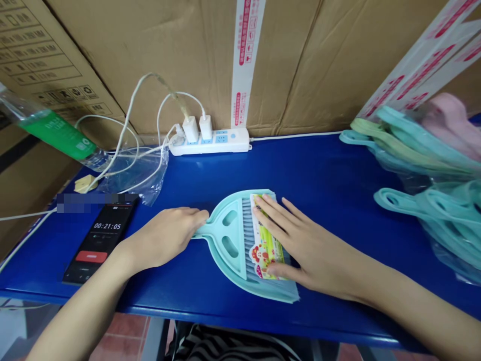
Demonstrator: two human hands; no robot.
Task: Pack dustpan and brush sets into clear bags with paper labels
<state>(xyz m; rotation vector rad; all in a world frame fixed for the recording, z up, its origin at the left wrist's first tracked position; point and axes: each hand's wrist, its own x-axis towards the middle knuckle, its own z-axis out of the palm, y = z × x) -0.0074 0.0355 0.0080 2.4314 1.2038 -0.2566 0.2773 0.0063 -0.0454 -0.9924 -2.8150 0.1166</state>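
A mint-green dustpan (221, 273) lies on the blue table, its handle pointing left. A small brush (236, 240) of the same colour rests in it, its grey-blue bristles toward the right. My left hand (169, 235) is closed round the handle end. Over the bristles is a printed card (268, 245) in yellow and white with a red cartoon figure. My right hand (304, 240) lies on the card with its fingers spread, pressing flat against it.
Wrapped dustpans and brushes (443, 210) are piled at the right. A power strip (229, 140) with chargers stands against cardboard boxes (203, 45). At the left are a phone (99, 240), a green-labelled bottle (56, 133), cables and a plastic bag (145, 175).
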